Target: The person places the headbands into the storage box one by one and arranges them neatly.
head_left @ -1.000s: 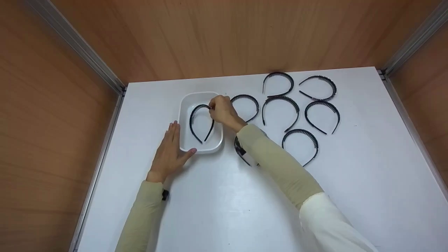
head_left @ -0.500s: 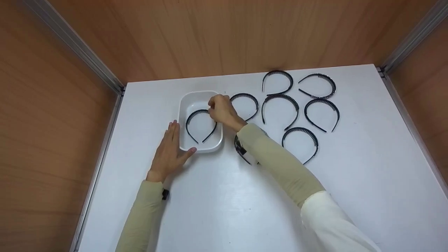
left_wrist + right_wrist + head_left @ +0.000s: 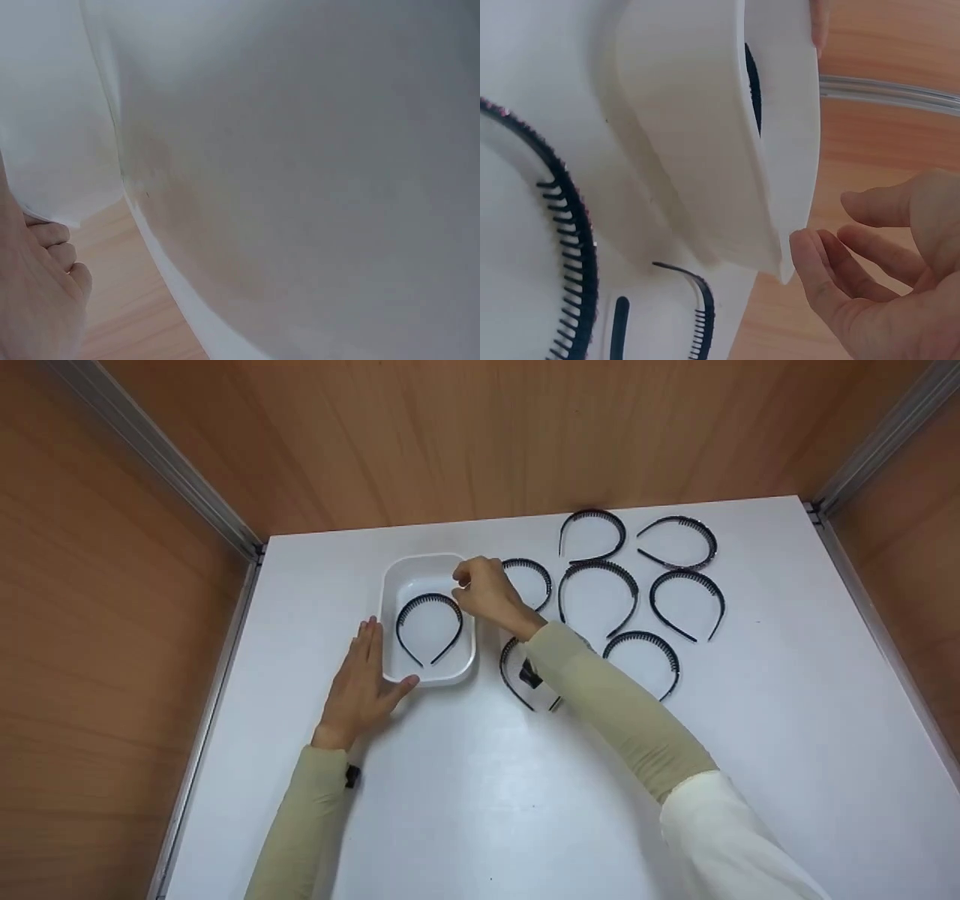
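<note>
Table (image 3: 450, 795) lies free before the tray (image 3: 448, 681); headbands (image 3: 598, 564) crowd its right.

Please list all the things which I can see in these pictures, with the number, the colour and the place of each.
Table: one, white, in the middle of the scene.
Tray: one, white, on the left part of the table.
Headband: one, black, inside the tray.
Other headbands: seven, black, right of the tray, some partly hidden by the right arm.
Wooden panels: three, brown, behind the table and at both sides.
Metal rails: at least four, grey, at the panel corners and table sides.
Small devices: two, black, one at each wrist.
Sleeves: two, khaki, on the forearms; white cloth above the right one.
Left hand: one, bare, against the tray's left side.
Right hand: one, bare, at the tray's right rim, holding nothing.
</note>
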{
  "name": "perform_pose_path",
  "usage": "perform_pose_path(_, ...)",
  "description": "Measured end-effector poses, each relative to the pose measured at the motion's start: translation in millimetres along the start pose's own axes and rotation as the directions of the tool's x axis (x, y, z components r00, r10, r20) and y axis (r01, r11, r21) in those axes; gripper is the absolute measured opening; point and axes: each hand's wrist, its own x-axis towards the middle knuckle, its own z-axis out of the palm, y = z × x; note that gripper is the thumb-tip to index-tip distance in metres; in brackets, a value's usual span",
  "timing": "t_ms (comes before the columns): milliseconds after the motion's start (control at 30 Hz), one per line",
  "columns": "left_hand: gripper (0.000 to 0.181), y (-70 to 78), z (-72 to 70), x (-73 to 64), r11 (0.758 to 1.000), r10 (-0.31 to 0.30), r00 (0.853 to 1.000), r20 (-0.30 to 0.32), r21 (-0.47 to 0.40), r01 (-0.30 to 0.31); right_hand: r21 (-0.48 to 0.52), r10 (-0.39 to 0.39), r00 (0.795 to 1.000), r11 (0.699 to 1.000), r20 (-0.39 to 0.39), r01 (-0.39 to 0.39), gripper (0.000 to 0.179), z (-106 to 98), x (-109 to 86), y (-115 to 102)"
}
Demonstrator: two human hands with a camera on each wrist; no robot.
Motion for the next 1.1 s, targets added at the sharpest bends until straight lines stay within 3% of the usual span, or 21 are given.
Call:
perform_pose_path(467,0.112,-2.9,0.8,-0.4,0.999,0.035,0.999,-0.035,-0.009,-0.036,0.004,-0.057,0.998,0.998,-0.023,0.057,0.031,-35.2,-28.0,10.2)
perform_pose_path(700,0.111,-2.1,1.5,1.3,0.999,0.043,0.999,-0.026,-0.013,-0.043,-0.001,-0.042,0.999,0.999,-0.031,0.042,0.031,-55.9,-42.9,25.1)
perform_pose_path(1100,0.112,-2.6,0.9,2.8,1.000,0.023,1.000,-0.002,-0.005,-0.023,-0.013,-0.081,0.992,0.997,-0.097,0.080,0.027,-98.7,-73.1,50.0)
